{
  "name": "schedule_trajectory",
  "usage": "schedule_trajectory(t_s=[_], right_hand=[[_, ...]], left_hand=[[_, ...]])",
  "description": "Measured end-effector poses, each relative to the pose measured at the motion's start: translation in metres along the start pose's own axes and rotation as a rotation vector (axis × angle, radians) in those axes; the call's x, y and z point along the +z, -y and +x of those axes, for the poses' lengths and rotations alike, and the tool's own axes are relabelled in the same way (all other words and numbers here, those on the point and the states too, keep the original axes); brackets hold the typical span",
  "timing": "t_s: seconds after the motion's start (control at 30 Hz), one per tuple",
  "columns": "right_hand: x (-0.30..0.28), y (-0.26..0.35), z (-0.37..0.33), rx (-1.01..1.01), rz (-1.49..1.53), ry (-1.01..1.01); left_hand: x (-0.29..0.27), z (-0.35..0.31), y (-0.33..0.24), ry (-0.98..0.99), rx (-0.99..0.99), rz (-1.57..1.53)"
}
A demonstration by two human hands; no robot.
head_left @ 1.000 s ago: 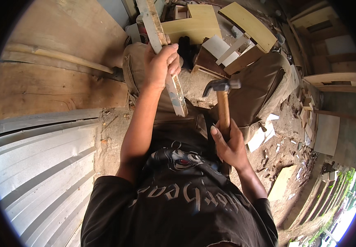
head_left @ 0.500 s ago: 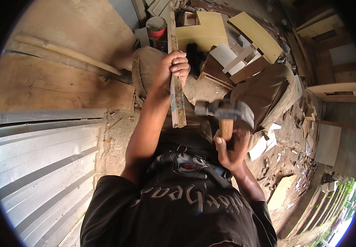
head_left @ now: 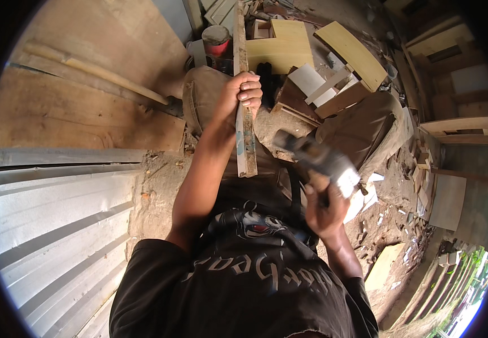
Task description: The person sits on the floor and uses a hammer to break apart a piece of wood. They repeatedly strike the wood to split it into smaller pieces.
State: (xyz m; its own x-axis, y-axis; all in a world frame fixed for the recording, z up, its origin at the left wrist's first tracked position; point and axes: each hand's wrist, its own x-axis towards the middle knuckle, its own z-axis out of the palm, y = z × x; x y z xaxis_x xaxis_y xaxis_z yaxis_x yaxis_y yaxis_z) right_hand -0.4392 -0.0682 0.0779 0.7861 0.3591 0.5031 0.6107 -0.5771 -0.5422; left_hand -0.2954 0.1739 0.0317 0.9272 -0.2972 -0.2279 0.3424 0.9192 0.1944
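Observation:
My left hand [head_left: 243, 96] is wrapped round a long, narrow wooden strip [head_left: 246, 146], worn and flecked with blue-green paint. The strip points away from me, its near end just in front of my shirt and its far part passing a red can [head_left: 217, 41]. To the right, my right hand [head_left: 327, 209] is closed on the wooden handle of a hammer [head_left: 314, 158]. The metal head is smeared by motion and tilted, apart from the strip. Much of the handle is hidden by my fingers and the head.
Yellow board pieces [head_left: 280, 48] and a small wooden frame of white and brown panels [head_left: 317, 90] lie beyond my knees. Large plywood sheets [head_left: 86, 110] lean at the left above corrugated metal [head_left: 58, 219]. Wood scraps [head_left: 382, 267] litter the ground at right.
The hammer has swung and turned, its right end now lower and nearer me. My right hand has shifted slightly right. My left hand keeps its grip on the strip, almost unmoved.

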Motion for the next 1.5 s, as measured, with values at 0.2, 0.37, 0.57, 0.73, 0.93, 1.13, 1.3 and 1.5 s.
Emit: schedule_trajectory(t_s=[0.2, 0.37, 0.57, 0.73, 0.93, 1.13, 1.3, 1.5], right_hand=[[-0.004, 0.019, 0.002, 0.208, 0.200, 0.078], [0.000, 0.029, 0.003, 0.222, 0.161, 0.220], [-0.020, 0.025, 0.012, 0.303, 0.252, -0.048], [0.000, 0.015, -0.008, 0.196, 0.273, -0.038], [-0.007, 0.016, 0.002, 0.234, 0.149, 0.053], [0.012, 0.023, 0.000, 0.111, 0.190, -0.181], [0.016, 0.014, -0.021, 0.304, 0.222, 0.290], [0.011, 0.009, -0.013, 0.732, 0.478, 0.002]], left_hand=[[-0.004, -0.018, 0.002, 0.051, 0.010, 0.158], [0.004, -0.009, -0.007, 0.020, 0.010, 0.299], [0.015, -0.017, -0.020, 0.016, 0.090, 0.465], [0.024, -0.003, -0.018, 0.084, 0.034, 0.425], [0.027, -0.020, -0.015, -0.040, 0.151, 0.588], [0.027, -0.004, -0.007, 0.006, 0.140, 0.486], [0.025, -0.016, -0.005, 0.015, 0.143, 0.515], [0.021, 0.007, -0.006, 0.166, 0.152, 0.303]])
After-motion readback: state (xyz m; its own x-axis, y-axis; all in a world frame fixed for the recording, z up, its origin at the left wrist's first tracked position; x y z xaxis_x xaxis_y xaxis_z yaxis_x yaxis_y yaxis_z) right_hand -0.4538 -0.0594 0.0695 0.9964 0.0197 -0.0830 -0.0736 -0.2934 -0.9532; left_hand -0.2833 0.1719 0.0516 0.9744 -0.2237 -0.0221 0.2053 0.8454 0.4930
